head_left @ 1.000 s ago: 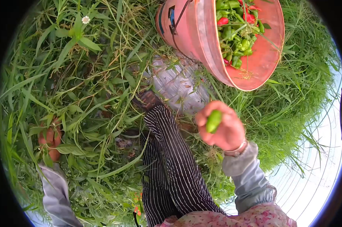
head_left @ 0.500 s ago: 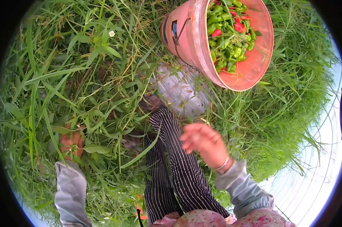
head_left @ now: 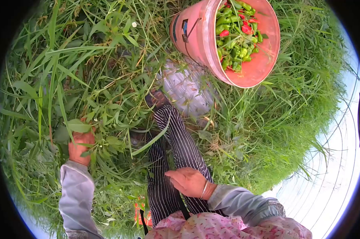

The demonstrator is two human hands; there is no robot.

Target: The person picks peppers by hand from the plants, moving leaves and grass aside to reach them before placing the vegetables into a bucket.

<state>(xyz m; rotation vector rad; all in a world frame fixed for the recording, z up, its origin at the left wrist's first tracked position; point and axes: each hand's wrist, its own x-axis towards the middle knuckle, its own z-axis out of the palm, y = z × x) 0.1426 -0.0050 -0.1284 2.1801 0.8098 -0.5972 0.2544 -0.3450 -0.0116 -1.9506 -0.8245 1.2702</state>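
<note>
Low among leafy plants at the left is my left hand [head_left: 82,148], its back toward me. Leaves [head_left: 78,126] cover its fingers, so their grip is hidden. My right hand [head_left: 188,182] is over my striped trousers [head_left: 184,145], fingers curled and pressed together; whatever lies inside is hidden. A pink bucket [head_left: 204,44] leans at the upper right, beyond the reach of both hands. Inside it are many green peppers [head_left: 231,49] and some red peppers [head_left: 246,28].
Dense grass and weeds [head_left: 263,131] surround my legs. A greyish plastic sheet [head_left: 186,87] shows on the ground between my foot [head_left: 158,99] and the bucket. Something orange-red [head_left: 142,211] lies in the grass at the bottom.
My right hand has come down and left toward my lap, its fingers now drawn in. The left hand has shifted slightly up and right in view. The bucket appears a little higher and further left.
</note>
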